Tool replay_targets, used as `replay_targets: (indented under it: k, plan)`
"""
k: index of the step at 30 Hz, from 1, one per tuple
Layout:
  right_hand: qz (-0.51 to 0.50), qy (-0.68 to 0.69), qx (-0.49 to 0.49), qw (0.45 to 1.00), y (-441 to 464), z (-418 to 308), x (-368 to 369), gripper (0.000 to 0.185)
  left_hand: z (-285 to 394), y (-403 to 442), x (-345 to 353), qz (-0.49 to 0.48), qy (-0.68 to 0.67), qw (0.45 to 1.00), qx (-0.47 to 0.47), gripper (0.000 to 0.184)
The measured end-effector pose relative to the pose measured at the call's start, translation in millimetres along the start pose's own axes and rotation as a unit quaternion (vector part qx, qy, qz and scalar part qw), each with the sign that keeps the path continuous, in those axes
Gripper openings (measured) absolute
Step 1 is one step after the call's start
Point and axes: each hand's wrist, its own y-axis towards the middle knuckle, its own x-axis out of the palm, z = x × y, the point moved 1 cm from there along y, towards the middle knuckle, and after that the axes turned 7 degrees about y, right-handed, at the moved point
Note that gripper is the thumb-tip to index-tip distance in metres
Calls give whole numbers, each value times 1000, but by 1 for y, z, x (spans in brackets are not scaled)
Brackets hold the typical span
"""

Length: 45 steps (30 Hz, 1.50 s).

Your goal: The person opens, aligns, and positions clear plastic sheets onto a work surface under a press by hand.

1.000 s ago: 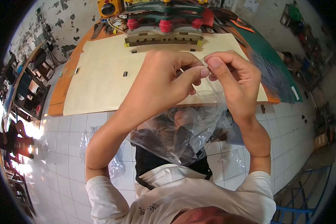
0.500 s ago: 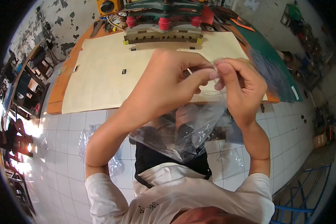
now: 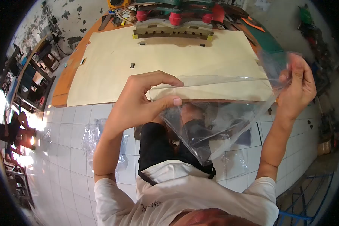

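Note:
A clear plastic bag [image 3: 229,124] stretches between my two hands, its lower corner hanging over my lap. My left hand [image 3: 147,100] holds the left end of its upper edge. Thumb and forefinger there are apart, with the plastic between them; the other fingers are hidden. At the right, my right hand [image 3: 299,84] pinches the bag's other end, where the film bunches up. Below the film's top edge, a gap between two plastic layers shows. The bag hangs in front of the pale sheet [image 3: 109,75] that covers the wooden table [image 3: 60,94].
A green press-like machine [image 3: 173,15] with red parts stands at the table's back. Small black blocks [image 3: 132,65] lie on the sheet. A green mat [image 3: 269,39] is at the right. Crumpled clear plastic [image 3: 94,139] lies on the tiled floor [image 3: 71,158]. A blue metal frame [image 3: 305,203] stands lower right.
My hands have moved apart from a joined pinch: the right hand went right, the left slightly left and down. The bag's upper edge is now drawn out wide between them.

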Motion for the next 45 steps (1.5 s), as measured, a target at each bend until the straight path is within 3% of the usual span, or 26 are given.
replay_targets:
  k: [4,13,15,19,31,36,45]
  plan:
    - [23,-17,11,1000,1,-3,1,18,-3,-11,5,28,-38,997,-65,33]
    - [17,-28,5,999,12,7,-5,19,-17,-20,15,170,-127,977,-14,25]
    - [38,-41,4,998,12,7,-4,18,-18,-21,13,142,-124,982,-10,27]
    - [23,-11,9,1000,14,15,-11,18,-22,-20,16,178,-137,974,8,24]
    - [23,10,69,997,13,39,-15,18,-26,-17,17,187,-168,966,-56,20]
    - [22,25,106,994,12,43,-14,18,-23,-18,11,130,-151,976,-90,19]
    - [6,39,141,989,7,47,-10,19,-29,-19,12,154,-94,982,-53,16]
